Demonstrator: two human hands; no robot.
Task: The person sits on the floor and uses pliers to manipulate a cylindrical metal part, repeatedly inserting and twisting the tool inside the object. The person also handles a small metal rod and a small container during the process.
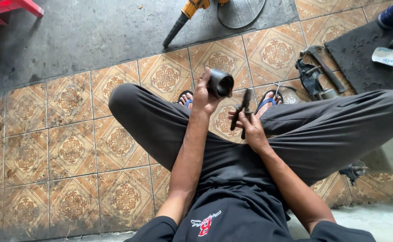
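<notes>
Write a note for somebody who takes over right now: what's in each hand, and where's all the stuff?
Left hand: fingers shut on a short black tube part, held up with its open end toward the camera.
Right hand: fingers shut on dark pliers, tips pointing up, close beside the tube but apart from it.
The person sits on the tiled floor.
Nearby: hammer and a dark metal tool by the right foot; yellow power tool ahead on the concrete.
Done: tube and pliers picked up.
Left: pliers not yet on the tube.
</notes>
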